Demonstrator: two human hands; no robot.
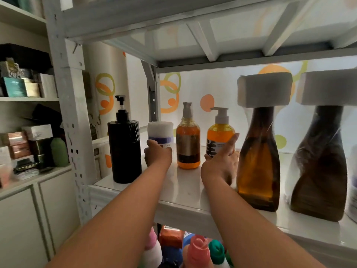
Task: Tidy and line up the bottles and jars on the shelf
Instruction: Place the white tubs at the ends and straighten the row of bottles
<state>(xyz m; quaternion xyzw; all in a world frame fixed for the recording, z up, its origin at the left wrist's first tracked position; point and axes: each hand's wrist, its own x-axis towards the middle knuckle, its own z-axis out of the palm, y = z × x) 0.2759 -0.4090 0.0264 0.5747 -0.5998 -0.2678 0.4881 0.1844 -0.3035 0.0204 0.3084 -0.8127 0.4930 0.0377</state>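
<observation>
Several bottles stand on a white shelf (185, 192). From the left: a black pump bottle (125, 149), a white jar with a purple band (160, 134), an amber pump bottle (188, 144), a yellow pump bottle (220, 132), and two tall dark bottles with white block caps (258, 163) (320, 171). My left hand (158, 155) grips the lower part of the white jar. My right hand (222, 161) reaches around the base of the yellow pump bottle, thumb at its left and a finger raised along its right side; whether it holds the bottle is unclear.
A shelf board with ribs hangs close overhead (193, 45). A white upright post (73, 132) bounds the shelf on the left. Beyond it, cabinet shelves hold boxes and a green bottle (59, 151). Coloured bottle caps (199, 248) show on the level below.
</observation>
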